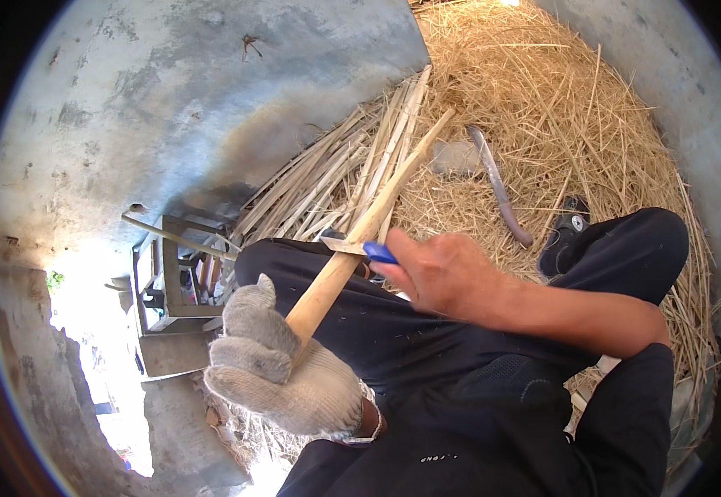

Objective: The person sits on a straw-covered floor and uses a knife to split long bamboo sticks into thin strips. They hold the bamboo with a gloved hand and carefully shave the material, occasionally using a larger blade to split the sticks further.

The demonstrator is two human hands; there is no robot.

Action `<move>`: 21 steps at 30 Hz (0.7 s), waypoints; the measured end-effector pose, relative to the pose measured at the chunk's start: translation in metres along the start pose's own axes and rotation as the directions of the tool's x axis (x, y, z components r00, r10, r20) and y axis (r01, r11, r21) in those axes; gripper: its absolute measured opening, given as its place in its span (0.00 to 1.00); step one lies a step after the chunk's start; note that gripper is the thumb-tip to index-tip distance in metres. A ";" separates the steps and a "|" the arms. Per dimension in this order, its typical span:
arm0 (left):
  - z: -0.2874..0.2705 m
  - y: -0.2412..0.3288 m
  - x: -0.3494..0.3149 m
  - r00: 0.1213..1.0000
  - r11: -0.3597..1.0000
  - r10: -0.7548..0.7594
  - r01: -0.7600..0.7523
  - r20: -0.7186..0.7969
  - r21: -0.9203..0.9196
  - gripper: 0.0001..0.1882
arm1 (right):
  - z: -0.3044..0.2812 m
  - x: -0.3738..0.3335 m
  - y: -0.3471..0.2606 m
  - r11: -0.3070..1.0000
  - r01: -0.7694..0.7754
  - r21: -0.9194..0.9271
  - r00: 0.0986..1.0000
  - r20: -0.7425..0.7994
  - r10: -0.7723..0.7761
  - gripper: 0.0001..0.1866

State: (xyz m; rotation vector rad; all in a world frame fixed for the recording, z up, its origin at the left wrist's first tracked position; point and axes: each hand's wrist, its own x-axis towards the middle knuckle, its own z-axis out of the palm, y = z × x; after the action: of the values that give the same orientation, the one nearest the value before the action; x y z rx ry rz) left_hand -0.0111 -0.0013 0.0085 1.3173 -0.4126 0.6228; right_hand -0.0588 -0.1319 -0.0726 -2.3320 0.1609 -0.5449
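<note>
My left hand (282, 373), in a grey knit work glove, is wrapped round the near end of a long, pale, peeled wooden stick (327, 290). The stick slants up and away across my lap, its thin far end resting near the straw. In my bare right hand (452, 277) is a small knife (377, 252) with a blue handle. Its short blade lies across the stick at about mid-length, touching or just over the wood. My right fingers are closed round the handle and hide part of it.
A curved blade (495, 182) with a brown handle lies on the straw (534, 91) by my shoe (566, 236). Split wooden strips (327, 174) are piled along the wall (211, 91). A wooden frame stand (178, 277) holds odds and ends at the left. My knees are spread wide.
</note>
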 end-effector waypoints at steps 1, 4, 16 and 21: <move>0.002 -0.003 0.000 1.000 1.000 -0.014 0.014 -0.009 0.005 0.28 | 0.003 0.000 0.010 0.999 -0.049 -0.015 0.999 0.003 0.049 0.15; 0.008 -0.003 -0.003 1.000 0.998 -0.016 0.016 -0.007 0.059 0.28 | 0.002 -0.001 0.007 0.979 -0.202 -0.028 0.979 0.013 0.202 0.14; -0.015 -0.019 0.000 0.956 0.977 0.130 -0.078 0.262 -0.199 0.27 | -0.041 -0.006 -0.038 0.962 -0.108 0.250 0.988 0.134 0.077 0.17; -0.028 -0.016 0.000 0.945 0.991 0.133 -0.134 0.299 -0.014 0.27 | -0.070 -0.013 -0.079 0.964 0.009 0.267 0.982 0.182 -0.059 0.17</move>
State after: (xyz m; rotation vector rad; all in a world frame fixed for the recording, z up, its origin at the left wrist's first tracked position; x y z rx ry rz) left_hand -0.0028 0.0242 -0.0092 1.4024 -0.7535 0.5371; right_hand -0.1040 -0.1144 0.0220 -2.1114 -0.0402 -0.3362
